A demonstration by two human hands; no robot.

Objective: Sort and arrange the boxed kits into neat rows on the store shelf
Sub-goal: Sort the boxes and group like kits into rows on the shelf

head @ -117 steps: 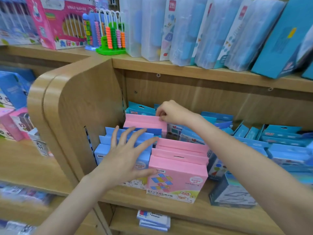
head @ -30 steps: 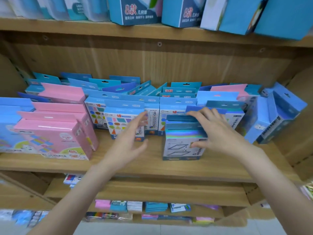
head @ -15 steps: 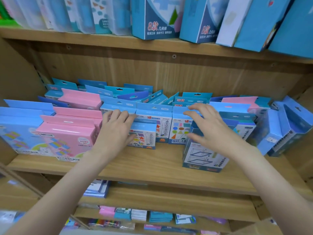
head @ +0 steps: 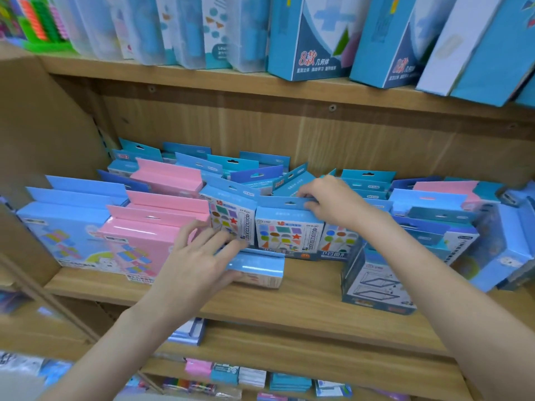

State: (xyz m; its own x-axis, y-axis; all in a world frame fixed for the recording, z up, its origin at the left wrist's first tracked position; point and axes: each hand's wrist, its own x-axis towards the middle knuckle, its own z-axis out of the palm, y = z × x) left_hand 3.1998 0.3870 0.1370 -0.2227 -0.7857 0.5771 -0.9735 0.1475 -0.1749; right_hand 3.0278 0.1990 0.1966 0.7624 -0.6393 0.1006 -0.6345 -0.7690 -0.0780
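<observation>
blue fallen kit (head: 256, 269) is being gripped by the left hand (head: 197, 261); the right hand (head: 333, 204) is pinching an upright kit's tab (head: 285, 204), and a tug is risking toppling neighbours.

Both hands reach forward — left (head: 199, 256) fingers spread, thumb tucked under; right (head: 333, 202) fingers curled, pinching.

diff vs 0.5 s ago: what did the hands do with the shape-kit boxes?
The front shape-kit box has tipped forward; it now lies flat on the shelf under the left hand, which grips it. The right hand moved left off the frame-print box and now pinches the hang tab of a standing shape-kit box. The pink boxes stayed put.
</observation>
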